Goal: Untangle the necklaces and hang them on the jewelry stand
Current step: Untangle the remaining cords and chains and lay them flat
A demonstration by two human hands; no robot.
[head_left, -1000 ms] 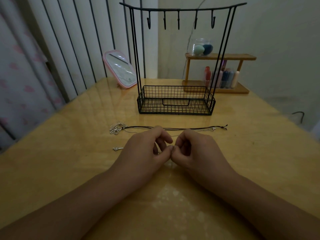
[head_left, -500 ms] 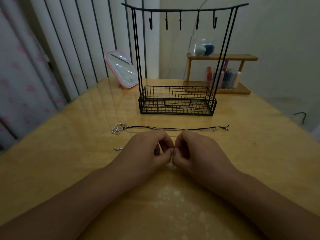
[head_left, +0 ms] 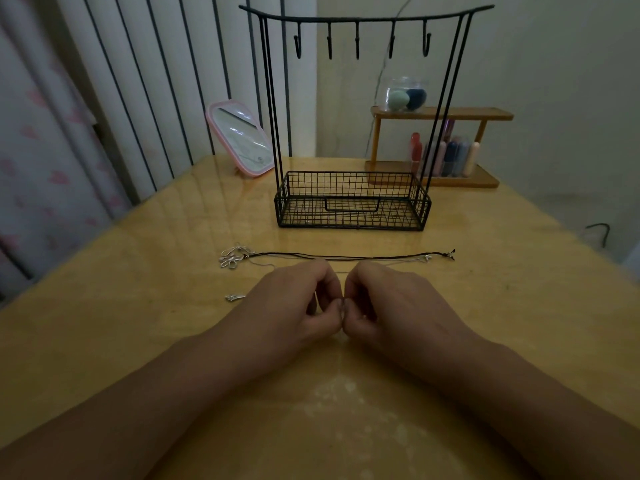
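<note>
A black wire jewelry stand [head_left: 353, 202] with several empty hooks on its top bar stands at the table's middle back. In front of it a black cord necklace [head_left: 346, 256] lies stretched left to right, with silver pendants [head_left: 233, 256] bunched at its left end and a thin silver chain [head_left: 398, 263] alongside. A small silver piece [head_left: 234, 297] lies apart at the left. My left hand [head_left: 294, 303] and my right hand [head_left: 391, 303] meet thumb to thumb just in front of the cord, both pinching a fine chain that is barely visible between the fingertips.
A pink-framed mirror [head_left: 239, 138] leans at the back left. A wooden shelf [head_left: 440, 147] with a glass jar and several small bottles stands at the back right. The yellow table [head_left: 104, 323] ends at the left by a curtain.
Both hands stay together at the same spot; the fingers have curled slightly tighter on the fine chain. The necklaces on the table have not moved.
</note>
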